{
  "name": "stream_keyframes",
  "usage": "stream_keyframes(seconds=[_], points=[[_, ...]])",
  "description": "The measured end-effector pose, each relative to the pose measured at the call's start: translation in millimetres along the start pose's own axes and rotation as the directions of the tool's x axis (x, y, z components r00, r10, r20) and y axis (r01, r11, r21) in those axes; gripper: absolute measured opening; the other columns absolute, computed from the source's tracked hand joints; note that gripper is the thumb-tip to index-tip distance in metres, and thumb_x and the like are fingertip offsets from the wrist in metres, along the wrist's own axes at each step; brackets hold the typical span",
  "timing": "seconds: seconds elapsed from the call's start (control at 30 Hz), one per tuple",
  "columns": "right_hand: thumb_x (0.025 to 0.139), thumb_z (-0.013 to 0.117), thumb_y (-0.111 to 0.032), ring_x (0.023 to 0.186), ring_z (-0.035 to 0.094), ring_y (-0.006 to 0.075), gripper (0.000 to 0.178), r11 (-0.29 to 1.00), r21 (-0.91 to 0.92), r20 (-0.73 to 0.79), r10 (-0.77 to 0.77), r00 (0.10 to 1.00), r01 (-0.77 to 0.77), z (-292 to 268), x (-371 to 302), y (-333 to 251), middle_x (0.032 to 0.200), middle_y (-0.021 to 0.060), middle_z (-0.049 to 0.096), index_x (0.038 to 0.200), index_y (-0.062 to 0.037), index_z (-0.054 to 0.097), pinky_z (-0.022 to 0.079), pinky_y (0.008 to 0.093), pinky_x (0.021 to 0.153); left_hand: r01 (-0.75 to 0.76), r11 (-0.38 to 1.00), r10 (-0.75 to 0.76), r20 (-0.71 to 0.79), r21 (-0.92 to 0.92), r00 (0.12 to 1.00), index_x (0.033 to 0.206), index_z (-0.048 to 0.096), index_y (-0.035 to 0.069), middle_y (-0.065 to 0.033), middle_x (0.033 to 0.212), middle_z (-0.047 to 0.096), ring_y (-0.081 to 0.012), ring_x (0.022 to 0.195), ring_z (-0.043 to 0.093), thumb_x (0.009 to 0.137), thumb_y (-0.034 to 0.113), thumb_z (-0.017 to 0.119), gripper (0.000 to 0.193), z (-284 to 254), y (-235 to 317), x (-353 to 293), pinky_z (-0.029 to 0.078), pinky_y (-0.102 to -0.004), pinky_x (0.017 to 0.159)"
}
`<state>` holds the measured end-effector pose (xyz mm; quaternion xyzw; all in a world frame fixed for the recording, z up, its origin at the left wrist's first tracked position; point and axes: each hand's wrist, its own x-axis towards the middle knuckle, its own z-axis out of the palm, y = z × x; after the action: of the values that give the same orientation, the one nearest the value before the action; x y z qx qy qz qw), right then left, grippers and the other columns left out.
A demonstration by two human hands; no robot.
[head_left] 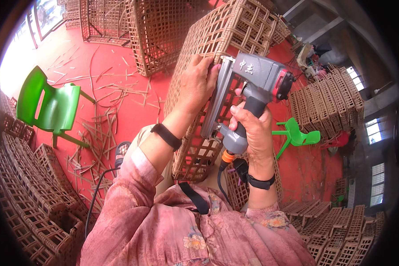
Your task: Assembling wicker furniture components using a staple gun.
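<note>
A large woven basket (199,155) of brown strips stands tilted in front of me, its open lattice side running up to a thick plaited rim. My left hand (196,84) has its fingers curled over the basket's edge, and the fingertips sit close beside the tool's nose. In my right hand (255,128) is a grey and black nail gun (264,73), gripped round its handle. The nose of the nail gun meets the basket's rim or sits just over it; I cannot tell which. A cable with an orange connector (227,157) hangs from its base.
Loose strips (104,137) litter the red floor (84,51). A green chair (60,104) stands at left, and another green chair (299,133) at right. Stacked woven baskets (31,177) rise at near left, with more stacks (328,99) to the right. A black cable runs past my left arm.
</note>
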<state>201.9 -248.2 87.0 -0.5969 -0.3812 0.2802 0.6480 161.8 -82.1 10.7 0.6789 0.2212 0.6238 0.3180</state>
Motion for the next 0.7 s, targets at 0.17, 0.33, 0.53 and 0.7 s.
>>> stream_keyframes(seconds=[0.17, 0.33, 0.53, 0.7], points=[[0.083, 0.074, -0.007, 0.058, 0.058, 0.0099, 0.042, 1.0, -0.024, 0.0, 0.01, 1.0, -0.01, -2.4, -0.6, 1.8, 0.076, 0.0016, 0.06, 0.12, 0.0026, 0.058, 0.048, 0.026, 0.058, -0.006, 1.0, 0.006, -0.019, 0.002, 1.0, 0.111, 0.068, -0.001, -0.0161, 0.088, 0.058, -0.0303, 0.075, 0.063, 0.091, 0.012, 0.069, 0.024, -0.6, 0.9, 0.0, 0.051, -0.0391, 0.068], [0.082, 0.075, -0.009, 0.058, 0.059, 0.011, 0.023, 0.996, 0.091, -0.011, 0.017, 1.0, -0.016, -18.1, -7.0, 10.9, 0.072, 0.003, 0.061, 0.1, 0.0004, 0.062, 0.049, 0.0269, 0.057, 0.016, 0.999, -0.017, -0.016, -0.048, 1.0, 0.108, 0.067, -0.004, -0.0142, 0.089, 0.06, -0.0237, 0.071, 0.067, 0.09, 0.016, 0.072, 0.027, 1.5, -4.8, -1.5, 0.055, -0.0329, 0.066], [0.082, 0.075, -0.01, 0.06, 0.061, 0.0142, 0.017, 0.981, 0.193, -0.116, 0.04, 0.992, -0.017, -38.7, -42.9, 3.6, 0.069, 0.0059, 0.061, 0.084, -0.0007, 0.061, 0.05, 0.0283, 0.058, -0.061, 0.985, 0.049, 0.072, 0.162, 0.996, 0.121, 0.063, 0.006, -0.0144, 0.101, 0.057, -0.0288, 0.084, 0.065, 0.09, 0.017, 0.07, 0.034, -8.7, 10.6, 5.5, 0.054, -0.04, 0.072], [0.081, 0.074, -0.01, 0.06, 0.061, 0.0146, 0.016, 0.978, 0.206, -0.173, 0.034, 0.984, 0.002, -69.1, -68.4, -0.5, 0.069, 0.006, 0.061, 0.083, -0.0005, 0.062, 0.051, 0.029, 0.059, -0.325, 0.914, 0.229, 0.353, 0.244, 0.907, 0.133, 0.06, 0.017, -0.0166, 0.12, 0.053, -0.0346, 0.104, 0.061, 0.09, 0.013, 0.062, 0.043, -18.9, 10.5, 33.6, 0.054, -0.0438, 0.084]])
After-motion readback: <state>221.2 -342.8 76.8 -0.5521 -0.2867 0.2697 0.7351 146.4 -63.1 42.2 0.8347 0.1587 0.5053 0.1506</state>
